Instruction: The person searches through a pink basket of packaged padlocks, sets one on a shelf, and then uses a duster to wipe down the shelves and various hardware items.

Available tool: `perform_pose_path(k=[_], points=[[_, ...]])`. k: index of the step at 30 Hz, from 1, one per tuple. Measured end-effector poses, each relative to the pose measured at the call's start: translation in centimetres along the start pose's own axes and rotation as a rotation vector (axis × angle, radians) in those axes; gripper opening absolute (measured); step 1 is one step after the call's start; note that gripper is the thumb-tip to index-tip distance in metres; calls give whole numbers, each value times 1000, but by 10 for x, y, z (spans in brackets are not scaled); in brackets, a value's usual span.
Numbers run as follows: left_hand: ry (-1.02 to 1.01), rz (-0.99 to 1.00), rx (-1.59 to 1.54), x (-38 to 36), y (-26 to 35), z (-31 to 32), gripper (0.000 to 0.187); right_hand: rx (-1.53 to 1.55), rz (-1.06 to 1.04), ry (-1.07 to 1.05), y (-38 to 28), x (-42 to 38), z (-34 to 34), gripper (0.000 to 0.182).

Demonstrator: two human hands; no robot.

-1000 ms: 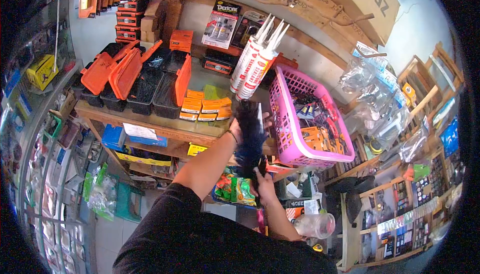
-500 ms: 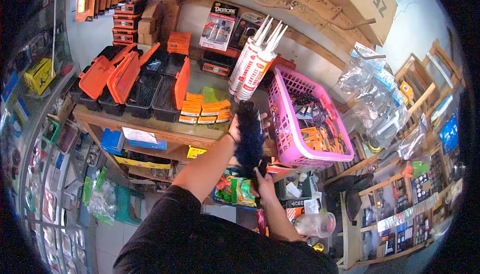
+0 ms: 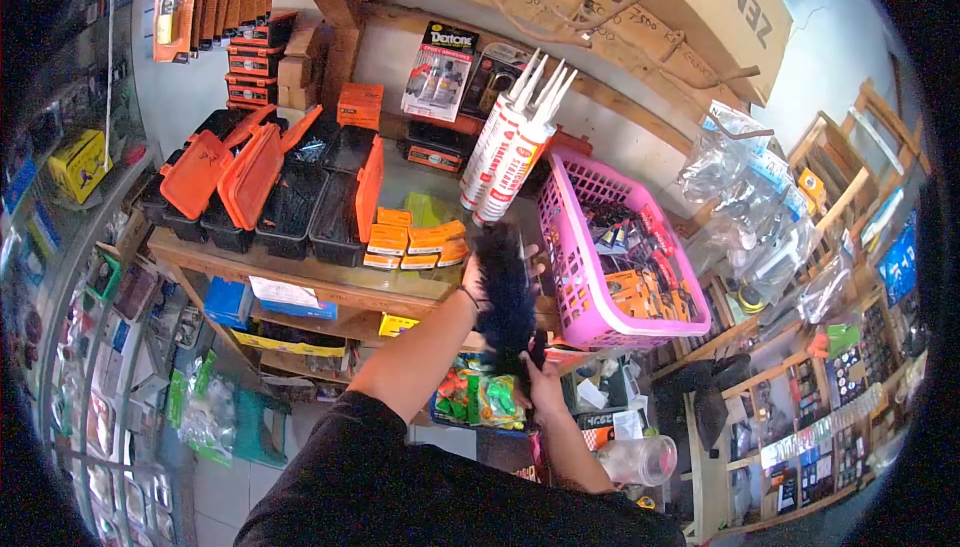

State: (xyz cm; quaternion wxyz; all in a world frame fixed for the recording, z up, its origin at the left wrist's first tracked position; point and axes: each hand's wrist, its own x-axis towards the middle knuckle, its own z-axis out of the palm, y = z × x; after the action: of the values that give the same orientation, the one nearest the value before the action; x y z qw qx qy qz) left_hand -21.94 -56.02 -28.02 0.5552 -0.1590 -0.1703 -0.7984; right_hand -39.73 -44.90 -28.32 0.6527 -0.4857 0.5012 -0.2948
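A black, fluffy duster (image 3: 507, 292) stands nearly upright in front of me, just below the sealant tubes. My right hand (image 3: 545, 389) is closed around its dark handle at the lower end. Around the duster's head from behind is my left hand (image 3: 472, 282), its thumb side at the left and fingertips showing at the right edge. The fluff hides most of that palm. White silicone sealant tubes (image 3: 506, 162) stand on the shelf (image 3: 420, 292) just beyond the duster's tip. Small orange boxes (image 3: 415, 242) lie left of it.
A pink basket (image 3: 640, 327) of packaged goods sits to the right. Black cases with orange lids (image 3: 248, 177) line the shelf's left part. Green and orange packets (image 3: 490, 400) lie below my hands, beside a clear jar (image 3: 640, 460). Bare branch-like hooks (image 3: 600, 22) jut out above.
My view has tilted slightly, so the shelf and its goods sit lower in the picture. Both hands and the duster have shifted a little down and right, the hold looking unchanged.
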Motion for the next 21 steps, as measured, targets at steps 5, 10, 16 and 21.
perform_pose_path(k=[5,10,16,21], points=[[113,93,78,11,-4,-1,61,111,-72,149,2,5,-6,18],[270,44,-72,15,-2,6,51,153,-146,254,1,7,-8,17],[306,112,98,20,3,-8,61,78,-63,248,-5,2,-10,21],[-111,77,67,1,-5,8,66,-3,49,90,21,16,-36,19]])
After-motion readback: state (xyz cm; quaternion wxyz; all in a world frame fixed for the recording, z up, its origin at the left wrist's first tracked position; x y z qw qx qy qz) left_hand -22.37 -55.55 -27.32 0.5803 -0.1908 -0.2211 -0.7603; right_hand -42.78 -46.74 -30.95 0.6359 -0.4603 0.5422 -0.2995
